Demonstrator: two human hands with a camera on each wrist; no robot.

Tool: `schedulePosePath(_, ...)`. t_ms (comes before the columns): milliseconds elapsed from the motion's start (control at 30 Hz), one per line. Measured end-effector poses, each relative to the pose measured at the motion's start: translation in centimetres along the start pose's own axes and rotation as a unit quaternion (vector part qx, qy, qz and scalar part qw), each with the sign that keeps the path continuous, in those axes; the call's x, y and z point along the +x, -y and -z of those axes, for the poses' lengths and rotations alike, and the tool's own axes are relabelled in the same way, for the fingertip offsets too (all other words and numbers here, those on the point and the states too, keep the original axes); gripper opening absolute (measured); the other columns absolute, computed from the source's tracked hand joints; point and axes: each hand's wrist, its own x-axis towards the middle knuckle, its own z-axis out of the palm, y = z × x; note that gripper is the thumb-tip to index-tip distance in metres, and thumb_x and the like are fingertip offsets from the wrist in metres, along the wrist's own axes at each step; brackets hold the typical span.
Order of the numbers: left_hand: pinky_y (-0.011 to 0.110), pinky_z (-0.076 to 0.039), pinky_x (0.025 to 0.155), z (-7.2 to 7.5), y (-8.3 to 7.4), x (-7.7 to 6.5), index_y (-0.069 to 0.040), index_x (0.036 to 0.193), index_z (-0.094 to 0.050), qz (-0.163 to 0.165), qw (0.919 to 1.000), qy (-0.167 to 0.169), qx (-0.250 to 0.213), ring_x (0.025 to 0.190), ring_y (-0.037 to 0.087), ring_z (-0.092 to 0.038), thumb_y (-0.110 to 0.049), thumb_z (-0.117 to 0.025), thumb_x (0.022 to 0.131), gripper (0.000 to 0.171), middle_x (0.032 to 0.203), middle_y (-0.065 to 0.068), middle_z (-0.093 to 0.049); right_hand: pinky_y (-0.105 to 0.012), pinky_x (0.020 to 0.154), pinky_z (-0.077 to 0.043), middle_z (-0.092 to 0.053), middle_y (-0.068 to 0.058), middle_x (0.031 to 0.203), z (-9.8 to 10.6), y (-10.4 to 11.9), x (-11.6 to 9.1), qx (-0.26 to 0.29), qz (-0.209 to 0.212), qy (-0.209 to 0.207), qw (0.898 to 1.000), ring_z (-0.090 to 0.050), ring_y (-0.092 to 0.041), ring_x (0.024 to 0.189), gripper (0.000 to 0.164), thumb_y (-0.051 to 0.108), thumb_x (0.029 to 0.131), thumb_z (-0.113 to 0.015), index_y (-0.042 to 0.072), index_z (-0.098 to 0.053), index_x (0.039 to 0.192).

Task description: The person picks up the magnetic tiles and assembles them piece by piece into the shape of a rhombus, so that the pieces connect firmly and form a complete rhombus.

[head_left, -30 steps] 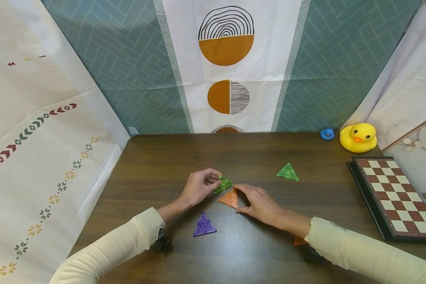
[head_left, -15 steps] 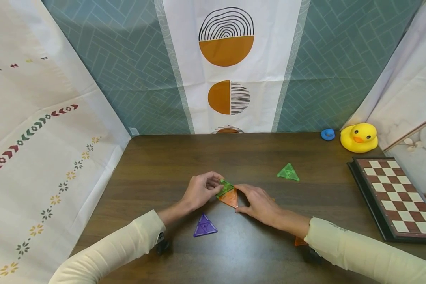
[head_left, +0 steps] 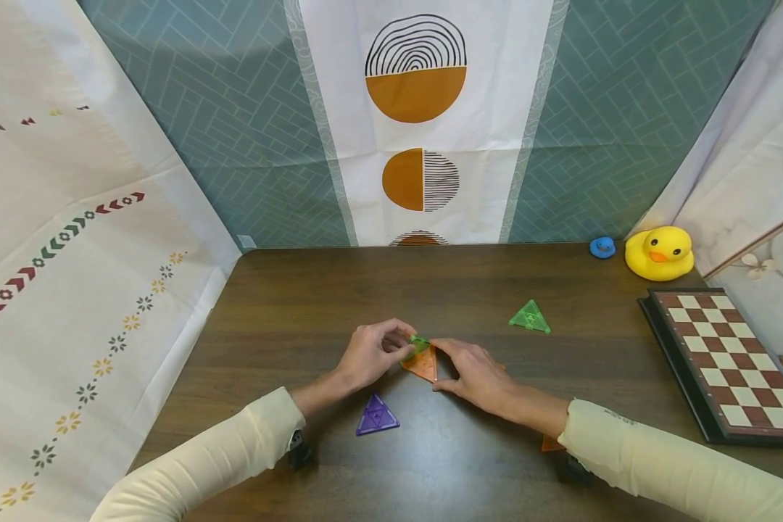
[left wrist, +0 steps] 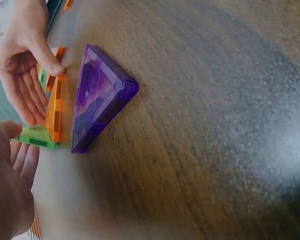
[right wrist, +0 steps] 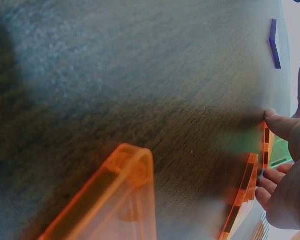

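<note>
My left hand [head_left: 375, 355] pinches a green triangular magnetic tile [head_left: 420, 344] between thumb and fingers, partly covering it. Against the green tile's near edge lies an orange triangular magnetic tile [head_left: 421, 365]; whether the edges are level cannot be told. My right hand [head_left: 475, 373] holds that orange tile at its right side, index finger at the top corner and thumb at the lower one. In the left wrist view, the green tile [left wrist: 37, 136] meets the orange tile [left wrist: 55, 115]. A purple triangular tile [left wrist: 97, 100] lies on the table nearer to me.
Another green triangular tile [head_left: 530, 317] lies farther back to the right. Two more orange tiles, one close [right wrist: 115, 200] and one farther [right wrist: 240, 200], lie near my right arm. At the right stand a chessboard [head_left: 734, 362], a yellow duck [head_left: 659, 254] and a small blue duck [head_left: 602, 247].
My left hand has moved slightly right and toward me, bringing the green tile from just apart to the orange tile's edge. My right hand and the orange tile have barely moved.
</note>
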Motion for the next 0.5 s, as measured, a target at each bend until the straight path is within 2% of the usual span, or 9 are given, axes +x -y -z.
schedulePosePath(267, 0.024, -0.061, 0.079, 0.2, 0.0, -0.1, -0.009, 0.118, -0.074, 0.001, 0.9998, 0.017, 0.004, 0.091, 0.012, -0.076, -0.008, -0.083, 0.094, 0.025, 0.106, 0.004, -0.078, -0.052, 0.107, -0.052, -0.063, -0.019, 0.146, 0.0, -0.1, 0.0, -0.004, 0.001, 0.001, 1.000, -0.062, -0.036, 0.132, 0.074, 0.021, 0.084, -0.094, -0.003, -0.059, 0.145)
schedulePosePath(500, 0.027, -0.060, 0.089, 1.5, -0.1, -0.6, -0.010, 0.126, -0.071, 0.004, 0.9995, 0.030, 0.001, 0.103, 0.012, -0.075, -0.012, -0.081, 0.096, 0.032, 0.119, 0.002, -0.077, -0.052, 0.108, -0.052, -0.063, -0.020, 0.145, -0.1, -0.2, 0.0, -0.001, 0.002, 0.002, 1.000, -0.062, -0.037, 0.132, 0.074, 0.022, 0.084, -0.094, -0.003, -0.059, 0.145)
